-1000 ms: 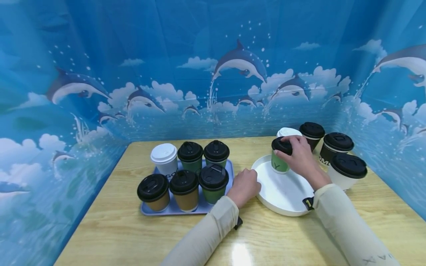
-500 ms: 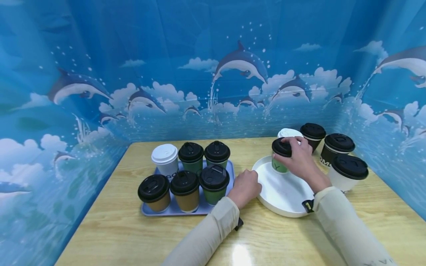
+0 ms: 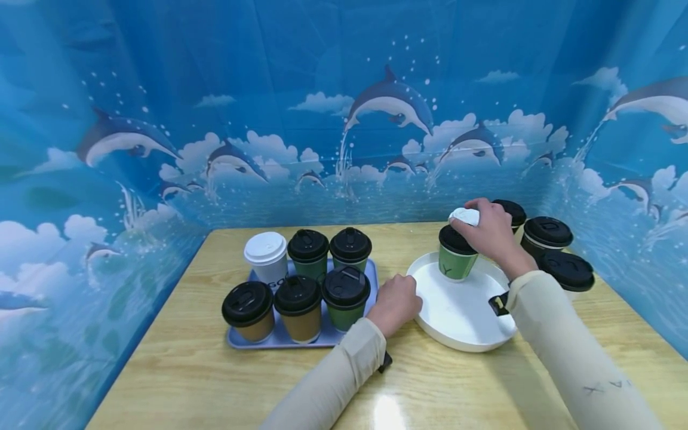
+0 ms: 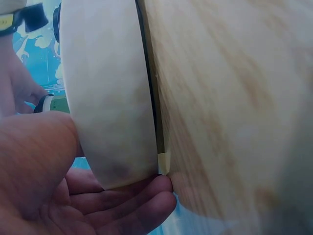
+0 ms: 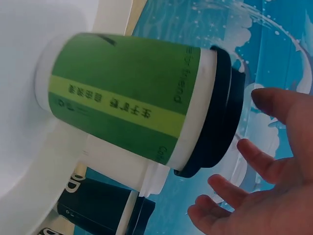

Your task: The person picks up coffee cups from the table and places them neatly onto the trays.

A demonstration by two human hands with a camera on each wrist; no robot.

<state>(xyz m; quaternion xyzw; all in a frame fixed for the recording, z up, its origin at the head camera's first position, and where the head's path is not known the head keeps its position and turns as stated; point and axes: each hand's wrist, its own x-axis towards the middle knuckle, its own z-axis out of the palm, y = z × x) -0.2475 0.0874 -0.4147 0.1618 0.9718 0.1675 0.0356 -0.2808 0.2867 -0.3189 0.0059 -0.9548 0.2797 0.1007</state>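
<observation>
Gripping the rim of a round, shallow white tray (image 3: 462, 319) with the left hand (image 3: 396, 303), fingers curled beneath the edge. Hovering with the right hand (image 3: 491, 236), fingers parted and loosely bent, just beside the black plastic lid (image 5: 220, 112) but apart from it. Below that lid: a green paper cup (image 3: 455, 264), upright near the white tray's far side. Behind: a white-lidded cup (image 3: 465, 215), partly hidden. Rightward: three black-lidded cups (image 3: 548, 231). Leftward, on a light wooden table (image 3: 188, 382): a rectangular purple tray (image 3: 326, 335) with six lidded paper cups (image 3: 301, 322).
</observation>
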